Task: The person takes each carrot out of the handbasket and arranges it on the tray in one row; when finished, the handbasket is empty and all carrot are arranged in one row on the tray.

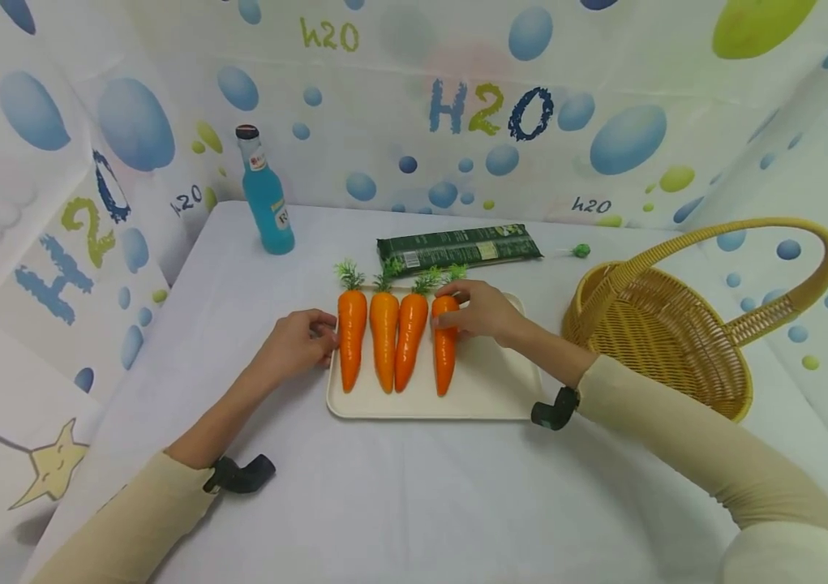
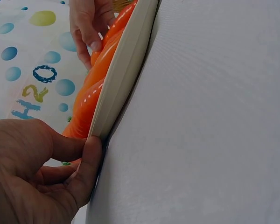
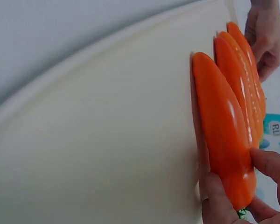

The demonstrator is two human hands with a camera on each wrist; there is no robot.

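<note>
Several orange carrots with green tops lie side by side on a cream rectangular tray (image 1: 490, 393). My right hand (image 1: 482, 311) grips the thick upper end of the rightmost carrot (image 1: 445, 357), which rests on the tray a little apart from the others. In the right wrist view, thumb and fingers sit on both sides of that carrot (image 3: 224, 126). At the tray's left edge, my left hand (image 1: 297, 345) pinches the rim beside the leftmost carrot (image 1: 351, 341). The left wrist view shows the thumb and a finger of the left hand (image 2: 42, 168) on the tray rim (image 2: 114, 98).
A wicker basket (image 1: 662, 341) with a tall handle stands right of the tray. Behind the tray lie a dark green packet (image 1: 461, 247) and a small green-headed stick (image 1: 580, 251). A blue bottle (image 1: 268, 199) stands at the back left. Printed cloth hangs behind the table.
</note>
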